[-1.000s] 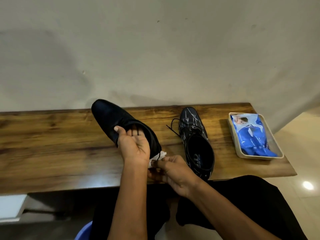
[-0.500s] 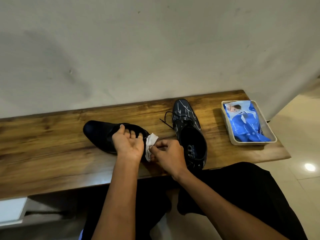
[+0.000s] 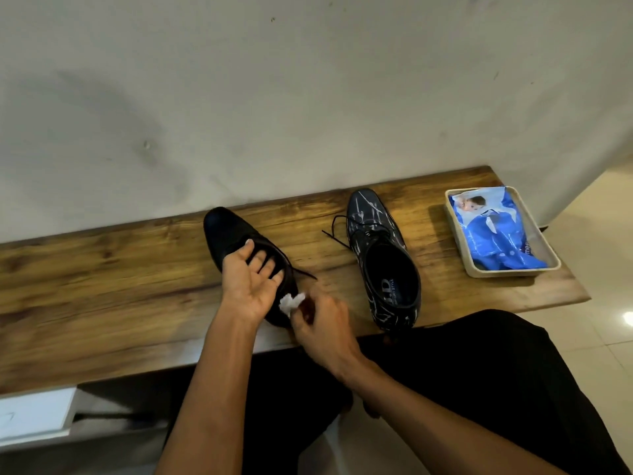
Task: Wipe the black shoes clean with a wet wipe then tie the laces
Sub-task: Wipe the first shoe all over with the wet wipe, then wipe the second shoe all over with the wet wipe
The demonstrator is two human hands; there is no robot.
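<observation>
A plain black shoe [image 3: 226, 234] lies on the wooden table [image 3: 102, 286], toe pointing away to the left. My left hand [image 3: 248, 279] holds it from above, fingers curled into its opening. My right hand [image 3: 320, 323], blurred, pinches a crumpled white wet wipe [image 3: 290, 302] against the shoe's heel end. A loose lace end [image 3: 305, 274] sticks out beside my fingers. The second black shoe [image 3: 380, 258], streaked with white marks, stands to the right with its laces untied [image 3: 337, 231].
A beige tray [image 3: 541, 241] at the table's right end holds a blue pack of wet wipes [image 3: 493, 234]. A pale wall runs right behind the table. My legs in black trousers sit under the front edge. Tiled floor lies to the right.
The plain shoe was lowered from a tilted lift onto the table. My right hand with the wipe moved along the heel side, now lower and blurred. The camera view shifted.
</observation>
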